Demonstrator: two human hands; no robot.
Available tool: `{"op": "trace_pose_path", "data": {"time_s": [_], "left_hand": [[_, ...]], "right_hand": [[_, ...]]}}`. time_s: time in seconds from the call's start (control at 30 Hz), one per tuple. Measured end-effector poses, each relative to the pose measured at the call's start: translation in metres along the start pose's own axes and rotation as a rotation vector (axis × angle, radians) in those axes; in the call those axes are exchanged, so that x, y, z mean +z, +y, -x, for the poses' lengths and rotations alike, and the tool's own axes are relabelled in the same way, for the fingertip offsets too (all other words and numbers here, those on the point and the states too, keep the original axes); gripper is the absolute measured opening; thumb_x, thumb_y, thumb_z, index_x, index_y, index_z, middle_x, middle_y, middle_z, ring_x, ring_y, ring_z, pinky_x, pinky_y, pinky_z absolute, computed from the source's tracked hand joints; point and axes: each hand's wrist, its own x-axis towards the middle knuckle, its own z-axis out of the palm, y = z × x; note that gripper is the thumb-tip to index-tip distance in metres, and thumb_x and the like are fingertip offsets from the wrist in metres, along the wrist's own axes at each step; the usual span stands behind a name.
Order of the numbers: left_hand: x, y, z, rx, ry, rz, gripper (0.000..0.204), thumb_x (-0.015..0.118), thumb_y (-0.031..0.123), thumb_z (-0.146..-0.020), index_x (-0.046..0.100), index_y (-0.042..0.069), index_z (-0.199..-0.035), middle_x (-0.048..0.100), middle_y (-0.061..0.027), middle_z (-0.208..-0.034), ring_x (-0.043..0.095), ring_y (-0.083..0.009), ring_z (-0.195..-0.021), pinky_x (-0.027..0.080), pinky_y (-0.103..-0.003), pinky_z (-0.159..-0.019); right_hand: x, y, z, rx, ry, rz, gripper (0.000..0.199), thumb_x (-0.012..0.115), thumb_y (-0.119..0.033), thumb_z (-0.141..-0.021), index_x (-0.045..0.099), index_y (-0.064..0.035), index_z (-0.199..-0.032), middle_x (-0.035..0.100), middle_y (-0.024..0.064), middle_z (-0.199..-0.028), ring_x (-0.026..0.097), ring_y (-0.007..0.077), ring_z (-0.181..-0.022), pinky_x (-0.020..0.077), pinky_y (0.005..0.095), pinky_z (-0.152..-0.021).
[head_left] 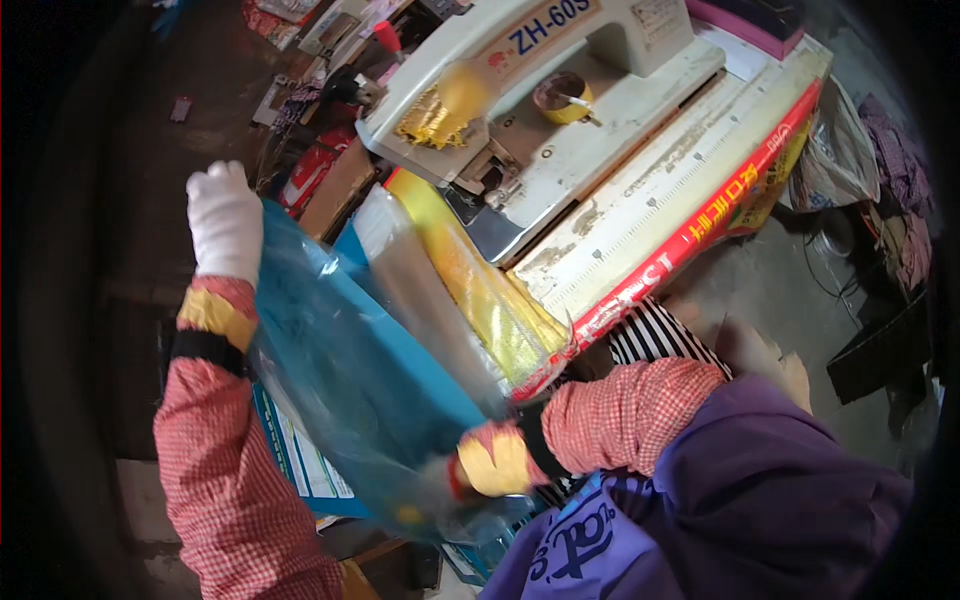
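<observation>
My left hand (225, 215), in a white glove, is closed on the upper left edge of a large see-through bluish plastic bag (330, 320). The bag stretches down toward my right side, over a blue surface. My right hand (430, 490) is at the bag's lower end, seen through or behind the plastic; its fingers are smeared by motion. Just beyond the bag, a clear plastic layer (420, 280) and a yellow glossy sheet (480, 280) hang at the corner of the worktable (620, 240).
A cream industrial sewing machine (620, 40) stands on the worktable, with a yellow tape roll (562, 98) on its bed. Red edging (660, 265) runs along the table front. Cluttered goods lie behind at left. A translucent white bag (835, 150) hangs at the right.
</observation>
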Motion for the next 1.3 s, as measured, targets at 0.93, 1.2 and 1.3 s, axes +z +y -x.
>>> {"op": "trace_pose_path", "data": {"time_s": [0.93,1.2,1.3], "left_hand": [[-0.008,0.065,-0.032,0.019,-0.410,0.294,0.019,0.042,0.012,-0.089,0.056,0.007,-0.099,0.063,-0.0189,-0.095,0.062,-0.0333,-0.090,0.051,-0.042,-0.074],[0.087,0.014,-0.049,0.003,-0.625,0.361,0.026,0.043,0.014,-0.087,0.058,0.001,-0.104,0.060,-0.0235,-0.101,0.056,-0.0378,-0.101,0.046,-0.043,-0.084],[0.114,0.073,-0.044,-0.253,-0.479,0.561,0.023,0.044,0.014,-0.086,0.060,0.004,-0.098,0.062,-0.0219,-0.094,0.059,-0.0373,-0.094,0.048,-0.044,-0.080]], "right_hand": [[-0.128,-0.086,0.151,0.508,0.716,0.538,0.046,0.064,-0.038,-0.073,0.058,-0.0028,-0.102,0.063,0.0181,-0.088,0.060,0.0344,-0.084,0.0466,0.0408,-0.071],[-0.090,-0.095,0.101,-0.029,0.929,0.670,0.027,0.055,-0.026,-0.078,0.063,-0.0059,-0.095,0.064,0.0171,-0.088,0.061,0.0354,-0.086,0.0487,0.0418,-0.075],[-0.083,-0.128,0.105,0.151,0.759,0.610,0.025,0.054,-0.019,-0.078,0.061,-0.0062,-0.098,0.064,0.0161,-0.091,0.061,0.0353,-0.088,0.0496,0.0410,-0.072]]}}
